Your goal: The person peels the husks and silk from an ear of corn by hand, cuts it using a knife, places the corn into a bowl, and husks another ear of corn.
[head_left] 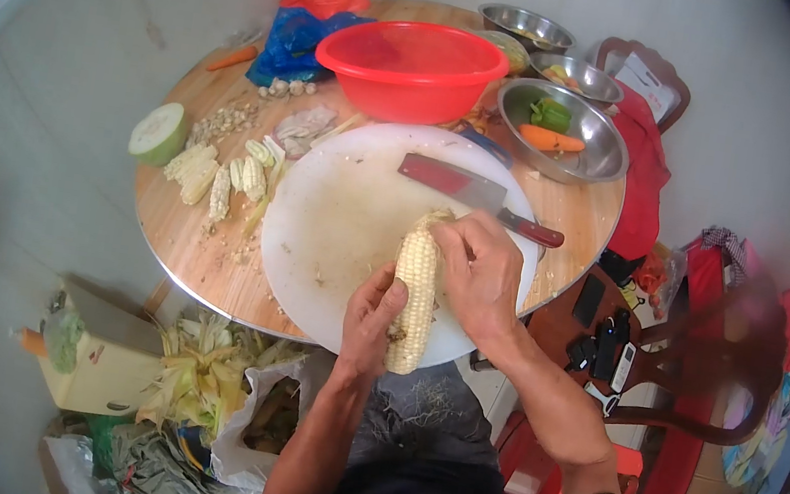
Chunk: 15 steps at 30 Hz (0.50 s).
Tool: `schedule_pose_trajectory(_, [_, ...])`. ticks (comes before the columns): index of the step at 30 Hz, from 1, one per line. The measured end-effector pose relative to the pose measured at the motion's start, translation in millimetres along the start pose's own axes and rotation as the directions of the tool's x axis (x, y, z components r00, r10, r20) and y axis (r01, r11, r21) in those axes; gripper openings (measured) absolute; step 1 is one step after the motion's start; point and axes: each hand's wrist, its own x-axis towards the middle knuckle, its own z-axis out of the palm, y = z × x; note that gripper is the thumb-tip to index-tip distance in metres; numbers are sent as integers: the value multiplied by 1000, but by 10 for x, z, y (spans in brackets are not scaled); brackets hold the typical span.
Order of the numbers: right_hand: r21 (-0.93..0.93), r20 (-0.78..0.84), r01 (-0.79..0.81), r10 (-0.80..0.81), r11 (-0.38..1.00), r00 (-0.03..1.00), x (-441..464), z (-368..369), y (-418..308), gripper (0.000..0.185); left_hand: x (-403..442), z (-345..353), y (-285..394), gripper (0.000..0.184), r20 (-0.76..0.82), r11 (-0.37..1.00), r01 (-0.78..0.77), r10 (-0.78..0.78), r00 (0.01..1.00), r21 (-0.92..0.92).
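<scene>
Holding corn (416, 301) between hands (485, 270); cleaver (453, 180) on board (330, 208), basin (406, 97) behind.

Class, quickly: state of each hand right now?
Left hand: holding the pale-yellow, kernel-covered corn cob.
Right hand: curled at its upper end; grip unclear.

Two hands, a left hand (373, 320) and a right hand (484, 272), are handling one corn cob (416, 290). One cleaver (455, 181) is lying on one white board (317, 226). One red basin (406, 97) and three metal bowls (600, 82) are sitting on the counter (179, 242). One green pepper (551, 115) and one carrot (549, 139) are sharing the front bowl (608, 151); a second carrot (232, 58) and one cut gourd (159, 135) are hanging out left. The other cobs (192, 171)? Can't count, they're overlapping.
</scene>
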Motion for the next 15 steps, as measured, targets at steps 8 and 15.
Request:
schedule_pose_trajectory(8, [547,41,-300,333,782,942,-80,-273,111,19,9,-93,-11,50,-45,998,-23,21,999,-60])
schedule_pose_trajectory(15, [441,265,-457,374,772,889,42,-311,293,23,11,80,41,50,-51,999,26,-28,998,-41])
